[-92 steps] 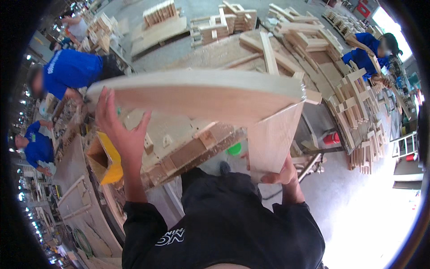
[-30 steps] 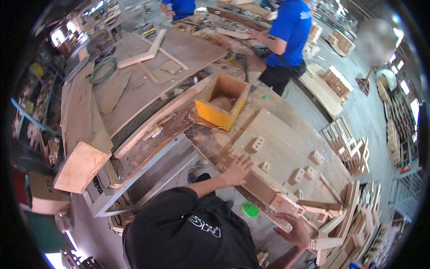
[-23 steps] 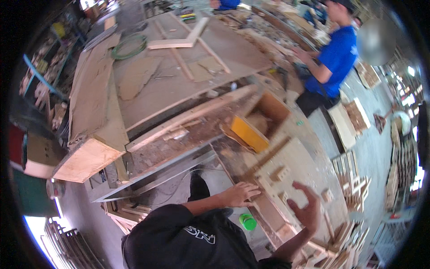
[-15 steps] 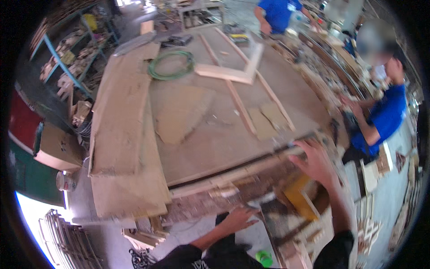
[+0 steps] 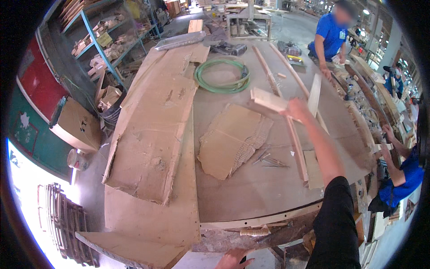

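My right hand (image 5: pixel 298 109) reaches out over the big wooden workbench (image 5: pixel 251 188) and grips a pale wooden strip (image 5: pixel 270 99) lifted above the bench top. My right forearm, in a black sleeve, rises from the lower right. My left hand (image 5: pixel 234 259) hangs low at the bottom edge, below the bench's near rim, fingers apart and holding nothing. A torn piece of cardboard (image 5: pixel 234 140) lies just left of the right arm, with several nails (image 5: pixel 268 160) beside it.
A green coiled hose (image 5: pixel 222 76) lies at the bench's far end. Large cardboard sheets (image 5: pixel 154 130) cover the left side. Long wooden slats (image 5: pixel 296 148) run along the right. A person in blue (image 5: pixel 331 38) stands at the far right; another person in blue (image 5: pixel 401 175) works at the right edge. Shelving (image 5: pixel 103 40) stands left.
My view swung from the box-filled bench to this large one. My right hand went from empty over the bench edge to reaching out and gripping the wooden strip. My left hand dropped lower.
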Demonstrator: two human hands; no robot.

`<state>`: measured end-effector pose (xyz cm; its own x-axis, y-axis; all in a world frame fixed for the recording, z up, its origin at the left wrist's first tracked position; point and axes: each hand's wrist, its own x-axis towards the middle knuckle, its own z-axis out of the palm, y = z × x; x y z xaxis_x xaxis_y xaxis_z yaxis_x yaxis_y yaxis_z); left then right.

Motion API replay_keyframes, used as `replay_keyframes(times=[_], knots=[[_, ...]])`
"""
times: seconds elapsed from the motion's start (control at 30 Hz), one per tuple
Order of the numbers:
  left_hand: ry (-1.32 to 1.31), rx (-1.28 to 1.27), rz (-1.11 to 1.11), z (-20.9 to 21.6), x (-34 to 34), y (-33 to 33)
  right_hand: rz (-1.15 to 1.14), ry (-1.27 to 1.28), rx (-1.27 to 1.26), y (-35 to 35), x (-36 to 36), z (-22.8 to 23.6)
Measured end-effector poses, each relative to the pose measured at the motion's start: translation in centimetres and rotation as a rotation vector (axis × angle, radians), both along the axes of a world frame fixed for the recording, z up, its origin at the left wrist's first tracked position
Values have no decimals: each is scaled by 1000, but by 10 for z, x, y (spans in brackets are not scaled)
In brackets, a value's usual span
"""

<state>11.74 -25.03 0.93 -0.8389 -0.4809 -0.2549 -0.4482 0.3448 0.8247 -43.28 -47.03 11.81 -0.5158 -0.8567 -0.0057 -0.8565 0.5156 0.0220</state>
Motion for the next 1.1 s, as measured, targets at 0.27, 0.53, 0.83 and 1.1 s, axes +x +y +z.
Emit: replay_keyframes(times=[0.27, 0.53, 0.83, 1.1], knots=[[339, -195, -208, 67, -19, 6, 189, -150, -257, 156, 55, 119], [840, -706, -95, 216, -94, 51, 164, -480, -668, 449, 227, 346], [756, -246, -1176, 191, -83, 313, -226, -791, -654, 761, 459, 365], [789, -346, -1485, 129, 12, 424, -1022, -86, -957, 880, 708, 205]])
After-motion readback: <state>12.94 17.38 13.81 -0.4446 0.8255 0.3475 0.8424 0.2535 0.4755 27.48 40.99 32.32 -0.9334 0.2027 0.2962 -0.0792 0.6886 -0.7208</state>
